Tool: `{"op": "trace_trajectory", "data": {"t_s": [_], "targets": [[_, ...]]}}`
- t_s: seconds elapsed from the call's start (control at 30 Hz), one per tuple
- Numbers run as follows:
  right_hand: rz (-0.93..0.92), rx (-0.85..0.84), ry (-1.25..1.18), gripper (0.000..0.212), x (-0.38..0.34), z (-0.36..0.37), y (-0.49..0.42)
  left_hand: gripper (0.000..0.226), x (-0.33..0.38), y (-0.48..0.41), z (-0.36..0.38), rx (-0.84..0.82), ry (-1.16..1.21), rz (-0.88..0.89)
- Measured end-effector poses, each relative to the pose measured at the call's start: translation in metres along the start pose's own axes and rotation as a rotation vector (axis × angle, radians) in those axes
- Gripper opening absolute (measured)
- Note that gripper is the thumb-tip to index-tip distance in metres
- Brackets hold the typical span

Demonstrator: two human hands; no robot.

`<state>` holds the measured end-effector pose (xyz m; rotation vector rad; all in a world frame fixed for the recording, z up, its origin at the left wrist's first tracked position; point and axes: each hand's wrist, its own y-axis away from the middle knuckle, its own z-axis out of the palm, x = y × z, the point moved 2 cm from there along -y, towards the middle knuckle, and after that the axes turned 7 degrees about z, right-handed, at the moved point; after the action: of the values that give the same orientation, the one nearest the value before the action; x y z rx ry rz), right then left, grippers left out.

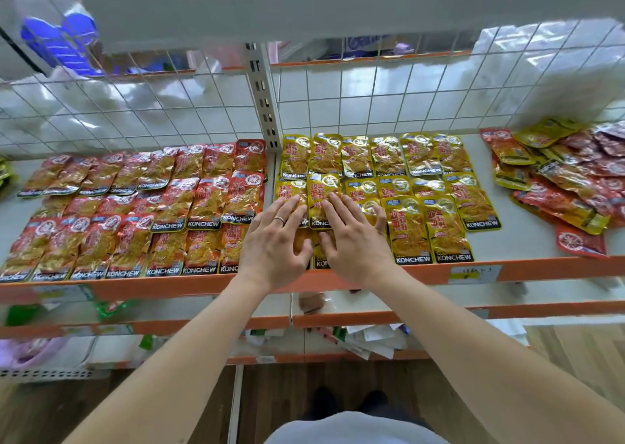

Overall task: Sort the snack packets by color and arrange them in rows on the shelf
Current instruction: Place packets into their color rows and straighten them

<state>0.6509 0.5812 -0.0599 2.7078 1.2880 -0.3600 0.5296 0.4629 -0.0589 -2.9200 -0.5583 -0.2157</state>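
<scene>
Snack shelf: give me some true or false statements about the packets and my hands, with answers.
1. The red packets lie in rows left of the yellow packets. True.
2. The left hand and right hand rest on red packets. False: both press flat on yellow packets.
3. A mixed pile lies at the right end of the shelf. True.
4. The left hand has no jewellery. False: it wears a ring.
</scene>
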Motion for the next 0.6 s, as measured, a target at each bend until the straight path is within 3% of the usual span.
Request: {"op": "trace_trajectory", "data": {"t_s": [0.2, 0.6], "targets": [[-0.015, 0.007, -0.030, 0.063, 0.001, 0.000, 0.002, 0.071, 0.001, 0.004, -0.002, -0.004, -0.003, 0.017], [-0.012, 0.235, -0.193, 0.071, 0.024, -0.025, 0.026, 0.061, 0.019, 0.006, -0.013, 0.179, 0.002, 0.115]]}}
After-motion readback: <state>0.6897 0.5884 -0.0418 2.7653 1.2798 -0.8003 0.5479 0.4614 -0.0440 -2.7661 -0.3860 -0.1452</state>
